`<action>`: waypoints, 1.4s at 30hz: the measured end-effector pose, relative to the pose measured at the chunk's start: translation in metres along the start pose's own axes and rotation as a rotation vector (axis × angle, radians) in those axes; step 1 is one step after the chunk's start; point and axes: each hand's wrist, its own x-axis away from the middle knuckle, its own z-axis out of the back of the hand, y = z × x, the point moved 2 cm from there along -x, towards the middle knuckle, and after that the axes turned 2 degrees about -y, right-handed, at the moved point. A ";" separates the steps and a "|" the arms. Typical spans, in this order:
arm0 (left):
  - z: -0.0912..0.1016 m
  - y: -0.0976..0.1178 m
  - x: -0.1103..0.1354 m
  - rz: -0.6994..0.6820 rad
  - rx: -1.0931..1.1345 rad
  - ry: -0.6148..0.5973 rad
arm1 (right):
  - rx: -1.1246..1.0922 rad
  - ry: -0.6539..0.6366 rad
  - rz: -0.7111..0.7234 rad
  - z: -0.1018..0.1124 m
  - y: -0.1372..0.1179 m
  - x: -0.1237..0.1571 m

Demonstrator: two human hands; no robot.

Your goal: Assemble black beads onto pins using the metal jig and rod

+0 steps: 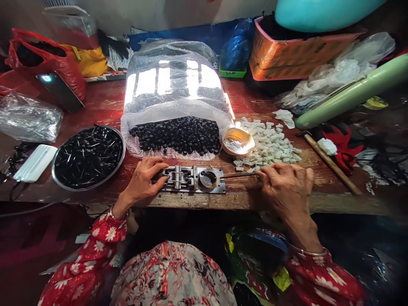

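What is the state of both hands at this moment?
Left hand: at the left end of the metal tool; grip cannot be told.
Right hand: closed on the rod.

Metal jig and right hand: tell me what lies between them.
In the head view, a thin rod spans the stretch from the metal jig to the right hand.

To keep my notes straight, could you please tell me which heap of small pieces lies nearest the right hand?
The whitish heap, just beyond the right hand; the black heaps lie farther left.
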 end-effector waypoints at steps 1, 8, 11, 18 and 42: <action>-0.001 0.001 0.000 0.018 -0.007 -0.011 | 0.006 0.008 0.008 0.002 0.000 0.006; -0.008 -0.001 -0.010 0.051 -0.008 -0.036 | -0.006 0.097 0.027 0.008 0.000 0.038; -0.011 -0.007 -0.017 -0.007 0.018 -0.057 | -0.006 0.092 0.023 0.007 -0.002 0.037; -0.003 -0.009 -0.025 -0.083 0.127 -0.016 | -0.053 0.082 -0.025 0.004 -0.003 0.036; 0.002 -0.004 -0.021 -0.123 -0.090 -0.069 | -0.089 0.095 -0.118 -0.008 0.000 0.037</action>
